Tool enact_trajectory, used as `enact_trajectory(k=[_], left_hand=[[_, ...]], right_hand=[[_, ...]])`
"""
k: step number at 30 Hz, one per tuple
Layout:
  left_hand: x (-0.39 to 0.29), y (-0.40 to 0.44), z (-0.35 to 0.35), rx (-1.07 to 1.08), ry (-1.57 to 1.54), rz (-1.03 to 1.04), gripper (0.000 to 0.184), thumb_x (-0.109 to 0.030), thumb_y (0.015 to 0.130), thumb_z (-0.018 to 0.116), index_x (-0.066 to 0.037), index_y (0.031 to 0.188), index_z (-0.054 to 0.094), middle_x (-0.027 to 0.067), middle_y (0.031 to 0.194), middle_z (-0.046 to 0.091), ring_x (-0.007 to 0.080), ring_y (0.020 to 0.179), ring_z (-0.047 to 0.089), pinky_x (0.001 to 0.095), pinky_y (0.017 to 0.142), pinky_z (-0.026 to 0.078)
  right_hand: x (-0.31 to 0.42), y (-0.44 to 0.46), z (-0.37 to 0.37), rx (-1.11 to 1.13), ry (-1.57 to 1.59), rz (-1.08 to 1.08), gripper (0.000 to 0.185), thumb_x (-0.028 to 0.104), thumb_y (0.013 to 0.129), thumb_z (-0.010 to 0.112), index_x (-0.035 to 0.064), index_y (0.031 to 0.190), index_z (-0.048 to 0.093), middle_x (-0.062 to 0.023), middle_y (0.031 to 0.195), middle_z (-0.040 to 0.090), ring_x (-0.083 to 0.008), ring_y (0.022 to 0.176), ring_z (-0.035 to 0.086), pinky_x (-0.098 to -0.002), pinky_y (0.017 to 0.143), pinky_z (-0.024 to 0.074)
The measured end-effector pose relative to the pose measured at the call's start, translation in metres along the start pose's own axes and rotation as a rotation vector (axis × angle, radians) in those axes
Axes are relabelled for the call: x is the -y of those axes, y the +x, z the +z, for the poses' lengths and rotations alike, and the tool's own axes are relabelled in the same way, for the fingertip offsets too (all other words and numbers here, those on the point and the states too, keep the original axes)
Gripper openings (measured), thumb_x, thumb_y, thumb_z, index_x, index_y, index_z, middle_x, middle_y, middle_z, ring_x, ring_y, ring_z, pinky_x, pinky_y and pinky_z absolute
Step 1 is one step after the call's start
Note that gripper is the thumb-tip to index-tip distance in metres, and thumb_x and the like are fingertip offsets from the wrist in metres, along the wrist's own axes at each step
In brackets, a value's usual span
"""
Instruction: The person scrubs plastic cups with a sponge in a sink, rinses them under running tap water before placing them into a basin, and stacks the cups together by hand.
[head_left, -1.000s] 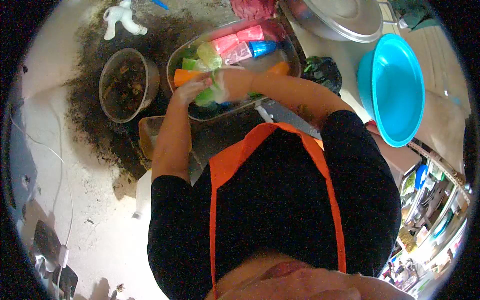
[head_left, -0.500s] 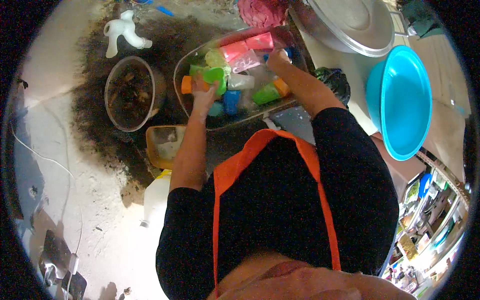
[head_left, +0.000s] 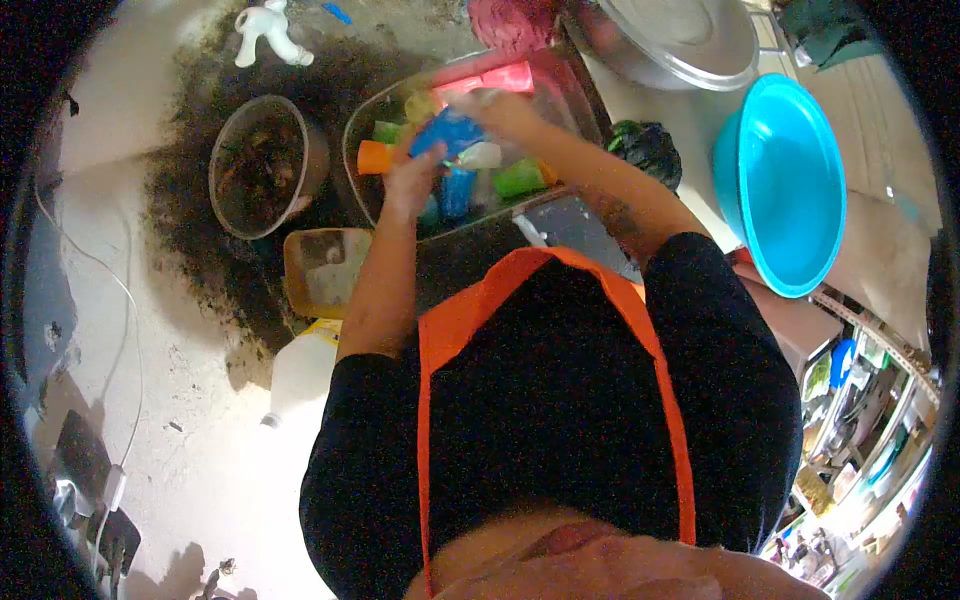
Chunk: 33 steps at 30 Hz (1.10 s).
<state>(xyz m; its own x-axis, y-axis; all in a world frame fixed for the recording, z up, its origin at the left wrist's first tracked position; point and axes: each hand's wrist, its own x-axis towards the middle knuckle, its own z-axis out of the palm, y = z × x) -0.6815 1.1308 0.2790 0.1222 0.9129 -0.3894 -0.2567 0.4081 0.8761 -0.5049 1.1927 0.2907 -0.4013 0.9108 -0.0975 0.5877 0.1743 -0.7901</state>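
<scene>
A transparent tub [head_left: 590, 115] holds several coloured cups. Above it, my left hand [head_left: 408, 182] is wrapped round a blue cup [head_left: 447, 133]. My right hand [head_left: 505, 112], smeared by motion, is at the upper right side of the same cup; whether its fingers grip anything is unclear. Around them lie an orange cup [head_left: 375, 157], pink cups [head_left: 508, 77], a green cup [head_left: 520, 179], a whitish cup [head_left: 480, 155] and another blue cup [head_left: 457, 193].
A round container with dark scraps [head_left: 260, 170] and a yellowish box [head_left: 328, 270] stand left. Right are a turquoise basin [head_left: 790, 185], a metal pot [head_left: 690, 40] and a dark plastic bag [head_left: 648, 150]. A knife handle [head_left: 530, 231] and white jug [head_left: 300, 375] lie nearer.
My right hand has moved left from the tub's right side, and the blue cup is now between my hands. The green cup is no longer seen in my left hand.
</scene>
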Motion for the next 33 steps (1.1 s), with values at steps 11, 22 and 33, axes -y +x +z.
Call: enact_trajectory(k=[11,22,33], left_hand=[[-0.014,0.028,-0.049,0.192,0.439,-0.531,0.043,-0.044,0.077,0.052,-0.01,0.104,0.052,0.0043,0.089,0.056,0.0194,0.077,0.055,0.0379,0.067,0.047],[-0.001,0.042,0.043,-0.369,-0.366,0.166,0.044,-0.026,0.078,0.057,-0.013,0.114,0.036,0.007,0.097,0.05,0.0197,0.08,0.053,0.034,0.066,0.047],[0.054,0.076,-0.066,-0.353,-0.259,0.058,0.043,-0.042,0.084,0.041,-0.003,0.1,0.051,0.0115,0.084,0.056,0.021,0.076,0.055,0.0293,0.062,0.046]], right_hand=[[0.052,-0.011,0.053,0.549,-0.286,-0.559,0.025,0.026,0.065,0.058,0.002,0.074,0.057,-0.0174,0.072,0.057,-0.0298,0.069,0.057,-0.0384,0.062,0.046],[0.023,0.035,0.038,-0.713,-0.619,-0.401,0.016,0.012,0.071,0.048,0.0068,0.083,0.057,-0.0094,0.073,0.057,-0.0247,0.066,0.057,-0.0373,0.054,0.0476],[-0.101,-0.042,0.052,0.298,-0.819,0.063,0.038,0.03,0.078,0.049,0.0118,0.112,0.049,-0.0061,0.117,0.048,-0.0257,0.113,0.039,-0.0409,0.092,0.0339]])
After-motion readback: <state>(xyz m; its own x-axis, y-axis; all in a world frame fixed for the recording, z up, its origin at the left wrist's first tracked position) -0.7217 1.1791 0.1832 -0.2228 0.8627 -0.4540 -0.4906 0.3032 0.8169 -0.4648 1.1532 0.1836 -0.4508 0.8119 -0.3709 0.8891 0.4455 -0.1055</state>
